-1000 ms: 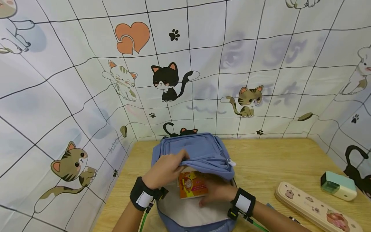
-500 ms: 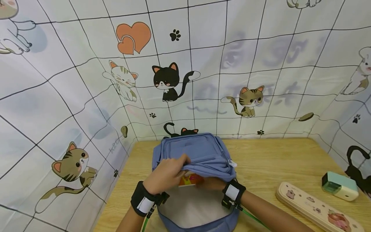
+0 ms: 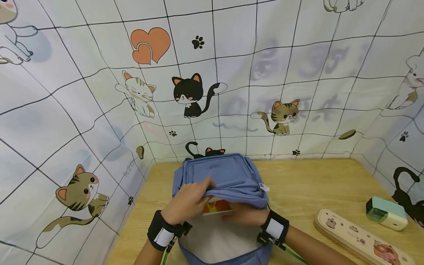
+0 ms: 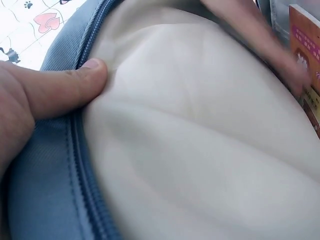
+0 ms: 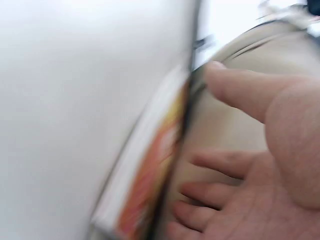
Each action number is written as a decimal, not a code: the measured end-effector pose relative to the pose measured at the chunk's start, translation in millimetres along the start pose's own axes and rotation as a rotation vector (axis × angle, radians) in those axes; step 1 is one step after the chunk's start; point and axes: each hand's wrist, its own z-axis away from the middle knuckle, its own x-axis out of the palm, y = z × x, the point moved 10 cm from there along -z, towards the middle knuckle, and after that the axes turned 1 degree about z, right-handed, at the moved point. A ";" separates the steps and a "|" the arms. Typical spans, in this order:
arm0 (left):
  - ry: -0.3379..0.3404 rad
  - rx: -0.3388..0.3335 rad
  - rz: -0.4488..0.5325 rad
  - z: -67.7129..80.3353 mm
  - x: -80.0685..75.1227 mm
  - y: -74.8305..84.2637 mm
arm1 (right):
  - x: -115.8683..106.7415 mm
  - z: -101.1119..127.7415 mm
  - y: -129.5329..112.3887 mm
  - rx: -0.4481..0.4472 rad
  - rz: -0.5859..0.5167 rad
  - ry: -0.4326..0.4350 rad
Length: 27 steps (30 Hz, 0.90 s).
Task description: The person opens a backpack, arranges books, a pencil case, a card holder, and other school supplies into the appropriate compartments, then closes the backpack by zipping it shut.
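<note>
A blue backpack (image 3: 218, 169) lies unzipped on the table, its pale lining (image 4: 190, 115) showing. My left hand (image 3: 187, 202) grips the raised edge of its front panel, the thumb pressed along the zipper (image 4: 85, 165) in the left wrist view. Inside the bag, partly under that panel, is an orange and yellow book (image 3: 216, 207); most of its cover is hidden in the head view. My right hand (image 3: 246, 214) is inside the opening beside the book. In the right wrist view its fingers (image 5: 215, 162) are spread, holding nothing, near the book's cover.
To the right on the wooden table (image 3: 308, 184) lies a long cream pencil case (image 3: 361, 235) with printed pictures. Behind it stands a mint and cream pencil sharpener (image 3: 387, 212). A cat-printed cloth (image 3: 232, 121) hangs behind the table.
The book has moved deeper under the front panel, less of its cover showing. My right hand reached further in, then came slightly back. My left hand keeps its grip on the panel edge.
</note>
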 end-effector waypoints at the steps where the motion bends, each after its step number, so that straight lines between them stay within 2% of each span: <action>1: 0.003 -0.002 -0.004 1.7 0.2 0.2 | 3.2 5.7 -6.5 0.009 0.026 -0.053; 4: 0.016 0.010 -0.028 7.6 2.5 2.4 | 5.9 28.2 -35.7 -0.039 0.082 -0.194; 6: 0.012 0.028 -0.053 12.1 8.4 5.2 | 0.7 47.2 -53.8 -0.087 0.038 -0.246; 8: -0.010 0.050 -0.077 17.3 18.5 9.4 | -9.5 66.3 -62.7 -0.119 -0.100 -0.267; 10: -0.052 0.069 -0.096 23.9 32.5 13.8 | -24.8 81.6 -59.2 -0.130 -0.245 -0.236; 12: -0.099 0.085 -0.122 31.9 48.6 18.1 | -43.6 92.0 -39.3 -0.083 -0.349 -0.155; 13: -0.124 0.088 -0.132 36.4 57.1 20.1 | -53.7 95.3 -23.8 -0.040 -0.362 -0.093; 17: -0.235 0.076 -0.160 54.4 90.9 24.8 | -84.1 108.9 55.7 0.219 -0.235 0.147; 19: -0.295 0.053 -0.139 60.9 104.2 24.6 | -88.4 116.9 92.4 0.342 -0.163 0.210; 21: -0.378 -0.003 -0.070 63.7 112.7 20.5 | -87.5 122.7 119.5 0.428 -0.125 0.237; 24: -0.474 -0.094 0.070 55.3 113.7 9.1 | -79.5 125.4 145.6 0.472 -0.126 0.247; 27: -0.507 -0.148 0.160 29.4 109.1 -5.6 | -70.8 119.1 162.3 0.466 -0.122 0.245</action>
